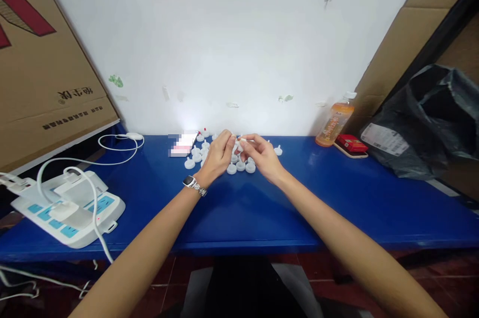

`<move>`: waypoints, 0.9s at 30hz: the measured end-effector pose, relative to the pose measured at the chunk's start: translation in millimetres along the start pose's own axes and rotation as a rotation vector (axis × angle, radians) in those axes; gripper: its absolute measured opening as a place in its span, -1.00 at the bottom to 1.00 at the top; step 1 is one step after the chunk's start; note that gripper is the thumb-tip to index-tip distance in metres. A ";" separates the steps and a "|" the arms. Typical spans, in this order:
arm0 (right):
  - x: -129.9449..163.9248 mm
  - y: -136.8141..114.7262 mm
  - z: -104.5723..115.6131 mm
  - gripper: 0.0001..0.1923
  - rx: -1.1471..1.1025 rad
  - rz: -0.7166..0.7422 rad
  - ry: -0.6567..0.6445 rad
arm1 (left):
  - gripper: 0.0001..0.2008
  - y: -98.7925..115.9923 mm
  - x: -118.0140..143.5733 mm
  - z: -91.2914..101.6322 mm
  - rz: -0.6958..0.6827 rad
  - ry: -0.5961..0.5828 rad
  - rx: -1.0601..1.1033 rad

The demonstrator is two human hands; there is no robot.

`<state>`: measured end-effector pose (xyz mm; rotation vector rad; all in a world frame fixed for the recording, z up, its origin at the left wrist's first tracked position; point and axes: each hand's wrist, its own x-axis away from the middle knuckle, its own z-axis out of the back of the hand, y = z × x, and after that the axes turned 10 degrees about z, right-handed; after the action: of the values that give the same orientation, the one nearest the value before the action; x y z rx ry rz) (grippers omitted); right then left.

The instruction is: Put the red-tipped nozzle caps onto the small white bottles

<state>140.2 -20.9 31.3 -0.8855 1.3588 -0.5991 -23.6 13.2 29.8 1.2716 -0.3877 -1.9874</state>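
My left hand [220, 152] and my right hand [262, 155] meet fingertip to fingertip above the blue table. Both are closed in a pinch around a small white plastic nozzle cap [238, 146], which the fingers partly cover. Beneath and around the hands lie several more white nozzle caps, round with a narrow spout. One loose cap [189, 163] is to the left, another cap [250, 166] lies just under my right hand, and a third cap [278, 150] sits to its right. Near the wall, a cap with a red tip [205, 132] stands behind my left hand.
A lit phone [183, 143] lies left of the caps. A white power strip [75, 208] with plugs and cables covers the table's left end. At the right are an orange drink bottle [335, 119], a red box [352, 143] on a flat object, and a dark plastic bag [415, 143].
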 end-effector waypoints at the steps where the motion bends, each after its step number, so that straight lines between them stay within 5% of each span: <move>1: 0.6 -0.3 1.6 -0.58 0.142 0.108 0.010 | -0.60 0.9 -0.6 -3.2 0.071 0.013 0.074; 5: 1.3 -2.0 8.0 -0.71 0.609 0.446 -0.035 | -0.52 1.6 -6.0 -16.1 0.284 0.006 0.313; 8: 1.2 -1.9 6.4 -0.75 0.684 0.526 -0.059 | -0.50 -1.1 -8.9 -18.2 0.384 -0.004 0.404; 10: 1.7 0.1 2.6 -0.73 0.602 0.425 -0.016 | -0.50 -2.4 -7.7 -13.3 0.380 -0.024 0.333; 13: 2.4 5.7 -0.6 -0.67 0.218 0.071 0.052 | -0.57 -1.1 -1.7 -0.3 0.248 -0.129 0.085; 18: -1.0 9.9 9.2 -0.70 -0.381 -0.458 -0.034 | -0.71 6.0 5.6 9.4 -0.069 -0.264 -0.264; 22: -2.8 5.1 16.1 -0.63 -0.462 -0.566 -0.074 | -0.70 8.8 4.9 4.5 -0.229 -0.232 -0.456; 27: -0.8 1.2 15.5 -0.58 -0.404 -0.617 -0.038 | -0.68 8.6 4.4 4.6 -0.244 -0.224 -0.442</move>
<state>155.1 -16.6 30.5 -1.6653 1.1815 -0.7787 -25.0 3.5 34.2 0.8514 0.1099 -2.2676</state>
